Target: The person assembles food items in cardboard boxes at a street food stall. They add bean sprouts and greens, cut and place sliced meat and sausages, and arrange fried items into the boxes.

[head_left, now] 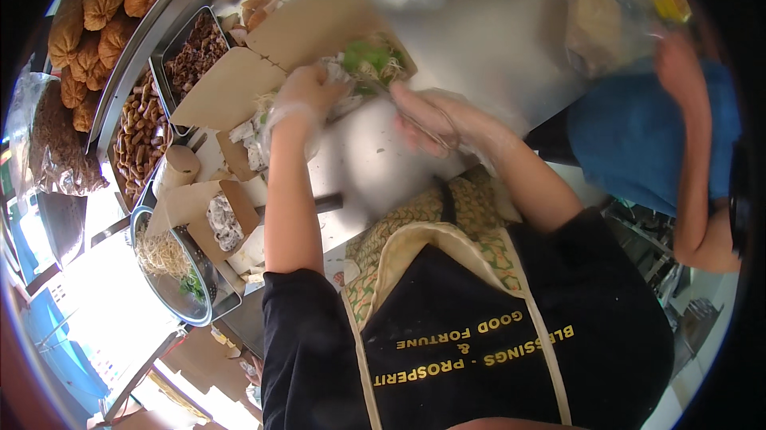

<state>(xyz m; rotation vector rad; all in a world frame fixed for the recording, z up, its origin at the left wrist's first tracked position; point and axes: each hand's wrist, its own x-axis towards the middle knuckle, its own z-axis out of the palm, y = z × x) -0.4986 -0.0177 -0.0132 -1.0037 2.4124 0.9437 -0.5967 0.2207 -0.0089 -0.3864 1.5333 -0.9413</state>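
Observation:
My left hand [307,99], in a clear plastic glove, is closed at the near side of an open brown cardboard takeaway box [319,19]; its fingertips hide what they hold. Green leaves [369,55] and pale bean sprouts [389,69] show in the box beside white, dark-speckled food. My right hand [431,117], gloved too, grips a pair of scissors [439,139] by the handles, with the blades pointing toward the greens. Left of my left forearm, two more open boxes hold pale food; the nearer one has a white, speckled portion [224,222].
At far left are golden fried rolls [102,3], a tray of brown minced topping [195,51] and brown sausage-like pieces [142,131]. A colander [206,270] holds sprouts and herbs. At right, a co-worker's arm [692,127] reaches to a plastic bag [598,27] on the metal counter [487,31].

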